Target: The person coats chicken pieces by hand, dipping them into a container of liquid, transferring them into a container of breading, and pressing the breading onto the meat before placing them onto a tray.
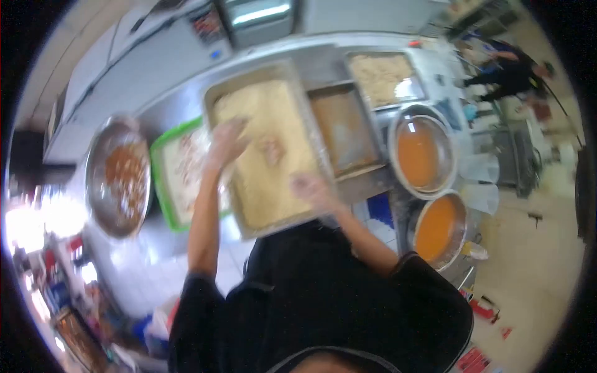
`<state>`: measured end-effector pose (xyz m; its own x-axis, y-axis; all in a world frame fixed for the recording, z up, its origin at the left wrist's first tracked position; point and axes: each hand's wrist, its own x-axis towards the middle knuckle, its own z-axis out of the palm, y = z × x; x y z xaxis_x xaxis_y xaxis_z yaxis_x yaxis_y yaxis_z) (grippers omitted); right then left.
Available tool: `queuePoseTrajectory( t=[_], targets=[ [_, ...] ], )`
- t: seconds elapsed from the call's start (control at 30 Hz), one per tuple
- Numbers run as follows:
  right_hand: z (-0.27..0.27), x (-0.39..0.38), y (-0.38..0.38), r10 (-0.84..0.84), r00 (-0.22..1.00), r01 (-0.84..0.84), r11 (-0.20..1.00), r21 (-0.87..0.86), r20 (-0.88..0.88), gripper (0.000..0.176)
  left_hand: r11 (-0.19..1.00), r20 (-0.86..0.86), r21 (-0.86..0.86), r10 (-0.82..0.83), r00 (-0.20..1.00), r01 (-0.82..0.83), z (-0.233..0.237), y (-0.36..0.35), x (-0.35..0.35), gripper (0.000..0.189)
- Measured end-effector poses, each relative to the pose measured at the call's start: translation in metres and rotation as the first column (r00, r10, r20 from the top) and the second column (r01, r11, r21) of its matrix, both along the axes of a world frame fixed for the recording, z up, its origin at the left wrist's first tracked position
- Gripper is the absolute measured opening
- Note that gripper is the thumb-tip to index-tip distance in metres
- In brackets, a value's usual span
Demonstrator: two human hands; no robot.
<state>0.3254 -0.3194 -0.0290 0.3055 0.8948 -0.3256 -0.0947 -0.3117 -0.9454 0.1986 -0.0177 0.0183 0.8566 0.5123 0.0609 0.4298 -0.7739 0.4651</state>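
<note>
A deep rectangular tray [208, 109] of pale yellow crumbs [264, 193] lies right in front of me. One pinkish-brown piece [272, 151], perhaps meat, rests on the crumbs near the middle. My left hand [229, 144] is over the tray's left side, its fingers stretched out toward the crumbs and nothing visible in them. On the opposite side, my right hand [311, 191] is above the crumbs near the tray's right wall. Its fingers look dusted and are smeared by motion. To the left, a green-rimmed tray [160, 180] holds white powder or batter with reddish pieces on it.
A steel bowl [93, 180] with orange-brown pieces stands far left. Right of the crumb tray are a metal pan [342, 124], a tray of pale crumbly pieces [380, 78] and two bowls of orange liquid [418, 152]. Another person [504, 68] stands at the far right.
</note>
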Motion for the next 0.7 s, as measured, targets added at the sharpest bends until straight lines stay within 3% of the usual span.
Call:
queuePoseTrajectory(
  t=[0.03,0.07,0.1,0.17,0.2,0.27,0.3,0.37,0.4,0.5,0.6,0.67,0.7],
  targets=[
    [-0.018,-0.007,0.008,0.049,0.998,-0.051,0.998,0.036,0.040,0.033,0.994,-0.130,-0.042,0.099,0.987,-0.105,0.005,-0.001,-0.007,0.060],
    [-0.032,-0.015,0.019,0.127,0.990,-0.131,0.990,0.054,0.059,0.033,0.991,-0.046,-0.102,0.086,0.995,-0.090,0.003,0.003,-0.023,0.063],
    [-0.040,-0.021,0.031,0.230,0.971,-0.234,0.971,0.054,0.067,0.034,0.877,0.070,-0.445,0.236,0.969,-0.181,0.011,-0.003,-0.034,0.069],
    [-0.039,-0.030,0.049,0.392,0.913,-0.400,0.915,0.054,0.115,0.036,0.911,0.116,-0.337,0.292,0.949,-0.239,0.046,-0.027,-0.059,0.088],
    [-0.008,-0.035,0.057,0.521,0.815,-0.519,0.851,-0.081,0.253,0.039,0.814,0.146,-0.515,0.392,0.908,-0.268,0.056,-0.038,-0.071,0.096],
    [-0.032,-0.058,0.069,0.432,0.818,-0.467,0.884,-0.002,0.381,0.044,0.976,0.380,-0.149,0.207,0.902,-0.161,0.021,-0.035,-0.107,0.106],
    [-0.054,-0.068,0.077,0.385,0.812,-0.446,0.894,0.040,0.440,0.046,0.958,0.378,-0.228,0.251,0.891,-0.174,0.014,-0.036,-0.118,0.110],
    [-0.084,-0.078,0.095,0.295,0.577,-0.533,0.843,0.078,0.761,0.049,0.901,0.354,-0.383,0.345,0.869,-0.202,0.008,-0.047,-0.142,0.117],
    [-0.090,-0.086,0.106,0.217,0.428,-0.575,0.814,0.079,0.877,0.050,0.898,0.304,-0.373,0.356,0.884,-0.233,-0.005,-0.047,-0.156,0.119],
    [-0.079,-0.104,0.116,0.044,0.462,-0.348,0.928,0.136,0.886,0.051,0.882,0.193,-0.346,0.400,0.896,-0.319,-0.033,-0.047,-0.195,0.125],
    [-0.054,-0.111,0.117,0.063,0.516,-0.292,0.950,0.107,0.854,0.056,0.858,0.189,-0.334,0.468,0.863,-0.391,-0.035,-0.063,-0.211,0.126],
    [-0.079,-0.115,0.125,-0.004,0.412,-0.267,0.956,0.125,0.911,0.054,0.841,0.197,-0.327,0.506,0.840,-0.431,-0.035,-0.068,-0.207,0.127],
    [-0.091,-0.120,0.127,-0.028,0.363,-0.259,0.957,0.129,0.931,0.054,0.893,0.219,-0.123,0.450,0.866,-0.433,-0.027,-0.072,-0.211,0.123]
  ],
)
